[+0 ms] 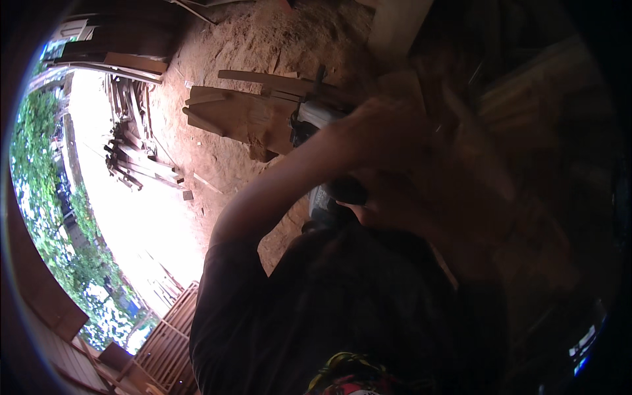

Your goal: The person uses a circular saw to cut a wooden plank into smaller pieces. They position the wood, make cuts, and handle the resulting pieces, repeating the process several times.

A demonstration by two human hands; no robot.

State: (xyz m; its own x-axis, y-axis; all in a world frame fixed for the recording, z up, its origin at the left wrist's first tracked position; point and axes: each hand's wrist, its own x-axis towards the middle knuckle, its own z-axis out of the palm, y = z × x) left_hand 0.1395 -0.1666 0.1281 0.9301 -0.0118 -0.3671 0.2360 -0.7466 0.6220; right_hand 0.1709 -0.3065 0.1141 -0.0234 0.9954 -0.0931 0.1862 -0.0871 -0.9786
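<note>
My left arm reaches up and to the right across the middle. My left hand point(385, 128) is dim and blurred, its fingers lost in shadow. Just left of its wrist is a grey metal part point(322, 114) with black fittings, which looks like a piece of a machine. Below that forearm, my right hand point(385, 201) lies in deep shade against a dark rounded part point(347, 189); whether it grips this cannot be made out. Another grey part point(320, 199) shows beside the rounded one, above my lap.
Flat wooden boards point(247, 115) lie on the sandy brown ground point(217, 155) beyond the machine. Stacked timber point(141, 155) is in bright light to the left. A slatted wooden frame point(168, 339) stands at lower left. More planks point(526, 85) are dim at right.
</note>
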